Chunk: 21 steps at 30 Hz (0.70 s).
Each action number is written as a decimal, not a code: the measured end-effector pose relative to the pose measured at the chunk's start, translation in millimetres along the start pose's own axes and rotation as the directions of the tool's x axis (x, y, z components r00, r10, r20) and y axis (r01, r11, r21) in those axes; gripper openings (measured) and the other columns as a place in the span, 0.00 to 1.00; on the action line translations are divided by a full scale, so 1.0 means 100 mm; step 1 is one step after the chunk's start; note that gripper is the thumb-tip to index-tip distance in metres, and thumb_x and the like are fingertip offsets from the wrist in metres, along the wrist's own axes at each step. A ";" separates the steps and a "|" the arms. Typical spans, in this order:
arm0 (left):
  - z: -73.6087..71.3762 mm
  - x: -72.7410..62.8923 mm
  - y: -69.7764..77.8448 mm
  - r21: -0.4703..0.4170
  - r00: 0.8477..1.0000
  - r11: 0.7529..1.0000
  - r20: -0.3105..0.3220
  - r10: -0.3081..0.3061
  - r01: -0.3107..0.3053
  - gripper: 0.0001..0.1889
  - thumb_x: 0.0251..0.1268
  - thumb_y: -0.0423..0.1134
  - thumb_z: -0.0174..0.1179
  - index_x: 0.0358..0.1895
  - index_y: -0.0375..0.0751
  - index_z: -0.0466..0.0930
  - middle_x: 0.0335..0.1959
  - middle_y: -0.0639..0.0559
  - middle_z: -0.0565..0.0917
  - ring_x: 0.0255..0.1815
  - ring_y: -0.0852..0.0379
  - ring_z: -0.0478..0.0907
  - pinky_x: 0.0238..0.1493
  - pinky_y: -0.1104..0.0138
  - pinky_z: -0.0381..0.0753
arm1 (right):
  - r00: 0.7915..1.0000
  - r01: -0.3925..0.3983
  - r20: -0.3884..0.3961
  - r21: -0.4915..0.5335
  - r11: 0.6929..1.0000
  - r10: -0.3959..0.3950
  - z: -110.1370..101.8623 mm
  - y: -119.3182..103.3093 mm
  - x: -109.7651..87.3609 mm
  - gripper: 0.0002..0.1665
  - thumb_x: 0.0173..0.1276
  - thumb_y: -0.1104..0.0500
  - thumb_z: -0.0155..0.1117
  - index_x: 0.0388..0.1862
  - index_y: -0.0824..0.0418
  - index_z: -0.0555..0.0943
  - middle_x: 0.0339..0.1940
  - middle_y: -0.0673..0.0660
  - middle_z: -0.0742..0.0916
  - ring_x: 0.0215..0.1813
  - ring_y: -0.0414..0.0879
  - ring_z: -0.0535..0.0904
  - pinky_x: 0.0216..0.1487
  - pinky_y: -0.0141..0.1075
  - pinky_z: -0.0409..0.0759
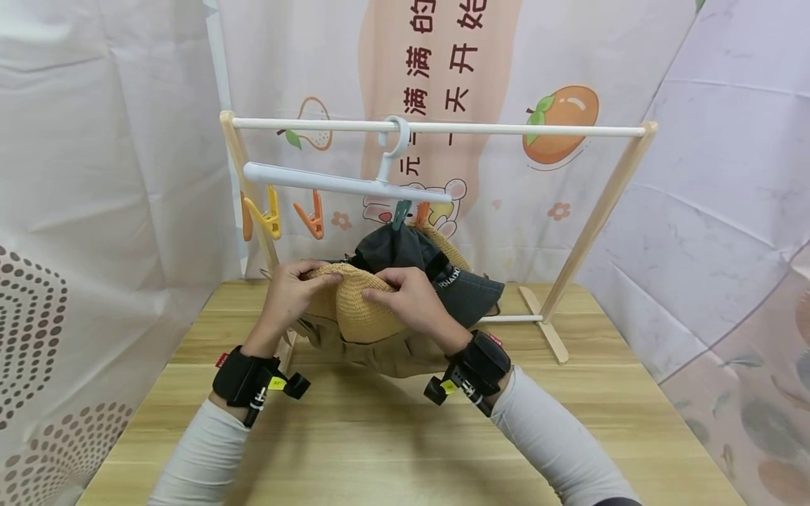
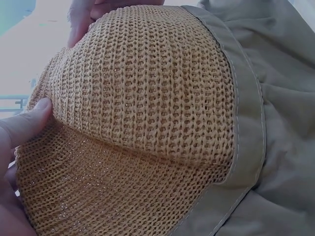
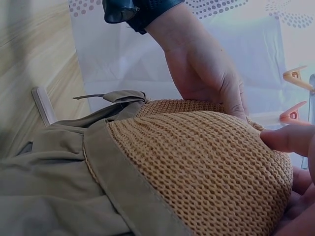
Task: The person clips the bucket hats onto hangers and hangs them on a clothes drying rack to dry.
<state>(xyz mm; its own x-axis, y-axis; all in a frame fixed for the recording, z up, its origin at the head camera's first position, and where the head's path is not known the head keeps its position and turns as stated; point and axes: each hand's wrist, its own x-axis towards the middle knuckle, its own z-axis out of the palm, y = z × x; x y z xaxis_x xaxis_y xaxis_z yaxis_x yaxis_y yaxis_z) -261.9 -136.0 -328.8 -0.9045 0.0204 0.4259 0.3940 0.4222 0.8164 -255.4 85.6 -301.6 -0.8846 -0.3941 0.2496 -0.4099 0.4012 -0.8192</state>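
Note:
A hat with a yellow knitted crown (image 1: pixel 363 309) and a khaki cloth brim (image 1: pixel 386 355) hangs low in front of the rack. My left hand (image 1: pixel 292 292) pinches the upper left edge of the knit between thumb and fingers. On the right, my right hand (image 1: pixel 411 295) pinches the crown's upper right side, thumb on the near face. The left wrist view shows the left thumb (image 2: pixel 29 123) pressing into a fold of the knit. Behind is a dark grey hat (image 1: pixel 468 288), held under a pale blue hanger (image 1: pixel 348 184) by a green clip (image 1: pixel 401 215) and an orange clip (image 1: pixel 422 213).
A wooden rack (image 1: pixel 595 218) with a white top bar (image 1: pixel 506 129) carries the hanger, which tilts down to the right. On its left side hang a yellow clip (image 1: pixel 271 214) and an orange clip (image 1: pixel 313 216). Below lies a wood-grain table (image 1: pixel 380 436); a printed curtain (image 1: pixel 557 56) stands behind.

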 end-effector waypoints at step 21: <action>-0.09 0.07 0.03 0.027 0.997 0.998 -0.052 0.057 -0.056 0.15 0.57 0.43 0.70 0.41 0.36 0.88 0.36 0.39 0.88 0.26 0.64 0.71 0.27 0.73 0.67 | 1.000 0.031 -0.001 -0.088 0.996 -0.031 -0.10 -0.20 0.17 0.15 0.65 0.49 0.69 0.42 0.58 0.87 0.31 0.52 0.87 0.30 0.40 0.75 0.32 0.30 0.73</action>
<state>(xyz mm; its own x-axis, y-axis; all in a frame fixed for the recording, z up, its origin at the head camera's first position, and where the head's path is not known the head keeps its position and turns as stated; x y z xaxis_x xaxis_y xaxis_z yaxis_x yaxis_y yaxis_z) -265.0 -142.9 -319.5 -0.8708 -0.0022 0.4917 0.4394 0.4452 0.7802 -264.7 78.9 -275.3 -0.8716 -0.4052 0.2758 -0.4550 0.4599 -0.7625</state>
